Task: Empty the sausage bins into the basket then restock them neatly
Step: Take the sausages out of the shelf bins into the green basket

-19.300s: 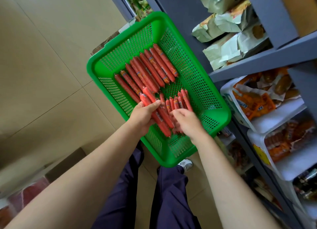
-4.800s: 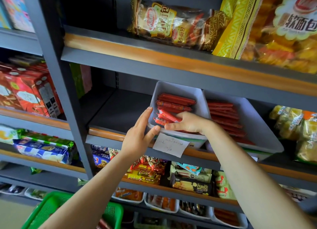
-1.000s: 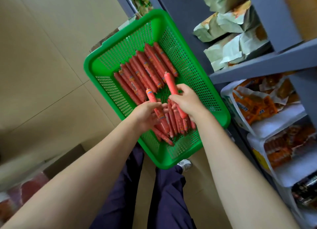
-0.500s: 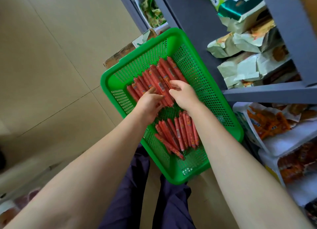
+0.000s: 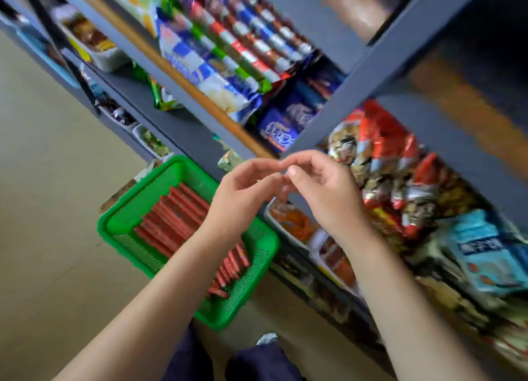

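Red sausages [image 5: 174, 220] lie in rows in the green basket [image 5: 120, 223] on the floor beside the shelves [image 5: 380, 57]. Above it, left hand [image 5: 243, 197] and right hand [image 5: 325, 195] meet fingertip to fingertip, fingers loosely curled; contents, if any, cannot be told through blur.

I'm in a small shop: grey shelves [image 5: 183, 129] crowded with packaged snacks [image 5: 228, 54], my green basket [image 5: 120, 223] on tiled floor [image 5: 51, 180].

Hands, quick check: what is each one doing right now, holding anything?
Left hand: fingers loosely curled, raised above the green basket, nothing visibly held.
Right hand: loosely curled too, fingertips meeting the left's; no sausage visible in it.
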Available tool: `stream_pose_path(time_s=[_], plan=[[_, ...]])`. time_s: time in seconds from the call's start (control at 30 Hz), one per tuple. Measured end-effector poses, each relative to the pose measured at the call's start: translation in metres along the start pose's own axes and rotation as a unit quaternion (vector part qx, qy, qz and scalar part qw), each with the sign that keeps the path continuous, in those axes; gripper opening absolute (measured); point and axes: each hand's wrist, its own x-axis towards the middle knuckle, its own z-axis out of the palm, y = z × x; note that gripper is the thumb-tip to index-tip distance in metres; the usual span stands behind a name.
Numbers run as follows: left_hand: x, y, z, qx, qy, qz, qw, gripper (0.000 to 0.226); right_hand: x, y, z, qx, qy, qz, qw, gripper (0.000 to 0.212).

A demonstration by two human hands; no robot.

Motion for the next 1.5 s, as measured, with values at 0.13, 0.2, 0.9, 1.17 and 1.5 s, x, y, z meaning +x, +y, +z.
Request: stream_pose_path(time_s=[0.13, 0.2, 0.9, 1.17, 1.5], plan=[[-0.033, 0.073, 0.106, 0.073, -0.129, 0.090, 0.985, 0.008, -0.073, -0.086, -0.114, -0.076, 0.124, -0.066, 0.987, 0.020], [-0.047, 0.093, 0.154, 0.125, -0.173, 0.133, 0.968, 0.007, -0.107, -0.105, -0.161, -0.099, 0.195, -0.081, 0.972, 0.020], [-0.032, 0.068, 0.293, 0.386, -0.154, 0.332, 0.847, 0.072, -0.131, -0.107, -0.355, -0.366, -0.124, 0.169, 0.907, 0.087], [-0.026, 0.065, 0.290, 0.390, -0.161, 0.331, 0.844, 0.070, -0.120, -0.093, -0.352, -0.285, -0.160, 0.191, 0.926, 0.053], [-0.028, 0.067, 0.288, 0.374, -0.172, 0.299, 0.861, 0.070, -0.130, -0.098, -0.352, -0.228, -0.043, 0.060, 0.971, 0.056]])
